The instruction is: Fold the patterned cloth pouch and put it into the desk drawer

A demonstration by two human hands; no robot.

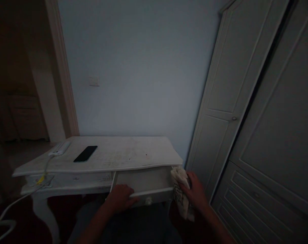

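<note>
A white desk [123,149] stands against the wall, its right-hand drawer [145,181] pulled out toward me. No contents show in the part of the drawer I can see. My left hand [122,196] is closed over the left part of the drawer's front panel, left of its round knob [148,201]. At the drawer's right front corner, my right hand [193,191] grips a crumpled pale cloth [180,193] with dark printing on it. The cloth hangs down past the drawer's side; the fingertips are partly hidden in its folds.
On the desktop lie a dark phone [85,154] and a white power strip [59,148] whose cable drops over the left edge. A white wardrobe [220,88] rises close on the right. A light switch [94,81] is on the wall beside a doorway.
</note>
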